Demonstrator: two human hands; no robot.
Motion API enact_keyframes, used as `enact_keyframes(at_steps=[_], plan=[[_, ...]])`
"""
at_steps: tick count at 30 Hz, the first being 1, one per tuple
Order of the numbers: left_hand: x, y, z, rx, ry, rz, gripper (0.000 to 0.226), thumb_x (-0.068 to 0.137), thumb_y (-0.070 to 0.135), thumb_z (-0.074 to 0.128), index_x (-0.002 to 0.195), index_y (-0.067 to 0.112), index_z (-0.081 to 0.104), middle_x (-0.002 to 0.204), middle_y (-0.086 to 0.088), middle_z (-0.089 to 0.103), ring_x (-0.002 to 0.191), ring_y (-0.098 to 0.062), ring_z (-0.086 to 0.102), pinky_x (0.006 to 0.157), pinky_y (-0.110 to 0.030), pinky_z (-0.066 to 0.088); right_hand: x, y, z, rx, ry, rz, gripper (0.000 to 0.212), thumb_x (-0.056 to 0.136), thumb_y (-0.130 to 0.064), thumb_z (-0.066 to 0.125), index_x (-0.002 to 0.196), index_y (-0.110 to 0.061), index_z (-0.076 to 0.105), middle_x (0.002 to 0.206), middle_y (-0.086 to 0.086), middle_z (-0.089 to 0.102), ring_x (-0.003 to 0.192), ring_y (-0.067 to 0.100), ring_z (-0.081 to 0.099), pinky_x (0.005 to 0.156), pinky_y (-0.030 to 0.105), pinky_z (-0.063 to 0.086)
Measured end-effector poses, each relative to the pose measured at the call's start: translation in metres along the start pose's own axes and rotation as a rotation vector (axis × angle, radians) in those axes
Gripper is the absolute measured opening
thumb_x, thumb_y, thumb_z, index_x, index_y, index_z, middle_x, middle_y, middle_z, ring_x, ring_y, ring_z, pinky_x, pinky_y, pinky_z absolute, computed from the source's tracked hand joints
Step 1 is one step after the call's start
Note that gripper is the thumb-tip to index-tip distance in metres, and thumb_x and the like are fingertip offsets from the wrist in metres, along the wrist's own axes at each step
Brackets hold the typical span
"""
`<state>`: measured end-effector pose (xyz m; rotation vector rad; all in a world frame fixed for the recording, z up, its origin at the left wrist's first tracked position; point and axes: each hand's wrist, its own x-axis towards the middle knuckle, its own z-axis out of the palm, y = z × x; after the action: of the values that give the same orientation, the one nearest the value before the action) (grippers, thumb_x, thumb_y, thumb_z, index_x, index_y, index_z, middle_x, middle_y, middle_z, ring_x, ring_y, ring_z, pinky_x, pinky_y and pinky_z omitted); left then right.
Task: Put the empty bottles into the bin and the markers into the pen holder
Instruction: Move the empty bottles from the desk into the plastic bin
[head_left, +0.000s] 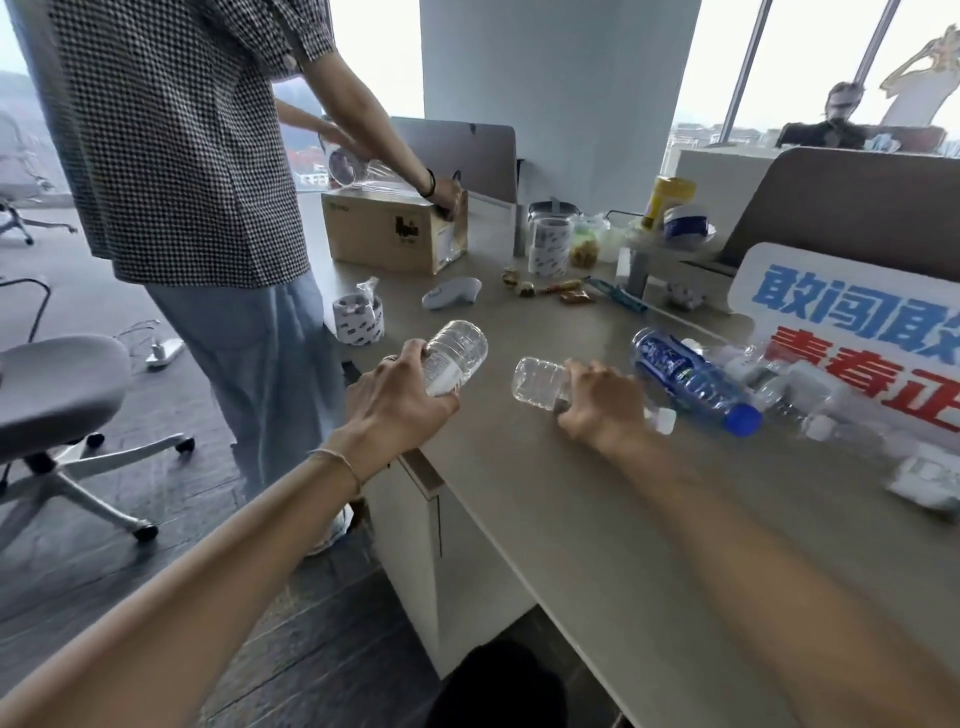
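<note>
My left hand (396, 396) is closed around a clear empty bottle (460, 351), held just above the desk's left edge. My right hand (597, 402) grips a second clear bottle (537, 384) that lies on its side on the desk, its white cap (665, 420) poking out to the right. A blue-labelled bottle with a blue cap (691, 379) lies beside it, with more clear bottles (795, 400) further right. I see no bin and no markers that I can make out.
A person in a checked shirt (182, 130) stands at the desk's left side, hands at a cardboard box (384, 234). Cups, snacks and a white mouse (451, 292) clutter the far desk (597, 519). A printed sign (852, 322) stands right. An office chair (57, 395) is left.
</note>
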<state>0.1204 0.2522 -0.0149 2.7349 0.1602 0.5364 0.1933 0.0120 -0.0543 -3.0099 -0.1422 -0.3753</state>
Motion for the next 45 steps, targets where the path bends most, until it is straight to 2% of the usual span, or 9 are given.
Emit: enact_keyframes(at_steps=[6, 11, 15, 19, 23, 26, 32, 37, 45], plan=[[-0.003, -0.005, -0.002, 0.009, -0.03, -0.017, 0.062, 0.082, 0.058, 0.064, 0.133, 0.028, 0.045, 0.105, -0.001, 0.067, 0.087, -0.027, 0.062, 0.071, -0.034, 0.044, -0.015, -0.005, -0.016, 0.115, 0.113, 0.027, 0.057, 0.078, -0.048, 0.066, 0.125, -0.018, 0.052, 0.113, 0.007, 0.062, 0.097, 0.031, 0.067, 0.076, 0.036, 0.048], [-0.016, 0.015, 0.008, -0.033, -0.106, 0.016, 0.065, 0.077, 0.06, 0.066, 0.129, 0.028, 0.046, 0.103, 0.0, 0.066, 0.086, -0.027, 0.06, 0.071, -0.035, 0.046, -0.044, 0.003, -0.038, 0.129, 0.179, 0.039, 0.059, 0.075, -0.051, 0.065, 0.121, -0.017, 0.051, 0.116, 0.007, 0.064, 0.098, 0.033, 0.067, 0.078, 0.038, 0.052], [-0.029, 0.044, 0.022, -0.086, -0.122, 0.057, 0.075, 0.071, 0.063, 0.071, 0.133, 0.029, 0.045, 0.108, -0.001, 0.067, 0.087, -0.026, 0.06, 0.074, -0.036, 0.048, -0.077, 0.023, -0.056, 0.159, 0.207, 0.066, 0.063, 0.074, -0.055, 0.067, 0.125, -0.022, 0.051, 0.124, 0.003, 0.065, 0.103, 0.029, 0.067, 0.076, 0.036, 0.049], [-0.051, 0.084, 0.031, -0.148, -0.142, 0.113, 0.068, 0.074, 0.058, 0.069, 0.133, 0.03, 0.047, 0.102, 0.002, 0.061, 0.084, -0.025, 0.055, 0.071, -0.035, 0.041, -0.118, 0.051, -0.079, 0.12, 0.278, 0.103, 0.067, 0.076, -0.057, 0.069, 0.13, -0.022, 0.051, 0.121, 0.001, 0.067, 0.1, 0.024, 0.067, 0.069, 0.031, 0.041], [-0.078, 0.129, 0.04, -0.21, -0.157, 0.215, 0.066, 0.076, 0.055, 0.068, 0.133, 0.03, 0.047, 0.108, -0.002, 0.065, 0.087, -0.027, 0.057, 0.07, -0.035, 0.039, -0.165, 0.083, -0.101, 0.053, 0.359, 0.165, 0.069, 0.076, -0.057, 0.07, 0.13, -0.02, 0.049, 0.103, -0.001, 0.069, 0.083, 0.019, 0.066, 0.068, 0.031, 0.046], [-0.101, 0.166, 0.048, -0.267, -0.18, 0.303, 0.069, 0.074, 0.056, 0.067, 0.135, 0.031, 0.047, 0.113, -0.003, 0.067, 0.096, -0.031, 0.064, 0.073, -0.035, 0.044, -0.204, 0.106, -0.116, 0.026, 0.381, 0.229, 0.067, 0.077, -0.052, 0.072, 0.13, -0.02, 0.048, 0.085, -0.009, 0.059, 0.073, 0.015, 0.057, 0.072, 0.032, 0.049], [-0.16, 0.239, 0.055, -0.365, -0.263, 0.485, 0.07, 0.074, 0.053, 0.068, 0.136, 0.032, 0.043, 0.114, -0.003, 0.067, 0.099, -0.033, 0.065, 0.074, -0.036, 0.044, -0.285, 0.153, -0.145, -0.022, 0.407, 0.408, 0.064, 0.073, -0.052, 0.07, 0.127, -0.025, 0.048, 0.098, -0.004, 0.071, 0.085, 0.023, 0.069, 0.064, 0.03, 0.043], [-0.216, 0.299, 0.051, -0.454, -0.334, 0.625, 0.067, 0.074, 0.052, 0.068, 0.133, 0.032, 0.044, 0.113, -0.001, 0.067, 0.098, -0.03, 0.064, 0.075, -0.036, 0.045, -0.36, 0.191, -0.175, -0.081, 0.466, 0.568, 0.074, 0.071, -0.051, 0.071, 0.137, -0.029, 0.046, 0.109, 0.001, 0.074, 0.094, 0.03, 0.071, 0.072, 0.034, 0.05], [-0.316, 0.389, 0.034, -0.509, -0.392, 0.868, 0.072, 0.075, 0.053, 0.068, 0.139, 0.033, 0.041, 0.117, 0.0, 0.067, 0.098, -0.03, 0.065, 0.078, -0.036, 0.048, -0.491, 0.245, -0.217, -0.166, 0.562, 0.792, 0.062, 0.065, -0.058, 0.072, 0.113, -0.026, 0.05, 0.095, 0.005, 0.075, 0.088, 0.034, 0.07, 0.068, 0.035, 0.051]])
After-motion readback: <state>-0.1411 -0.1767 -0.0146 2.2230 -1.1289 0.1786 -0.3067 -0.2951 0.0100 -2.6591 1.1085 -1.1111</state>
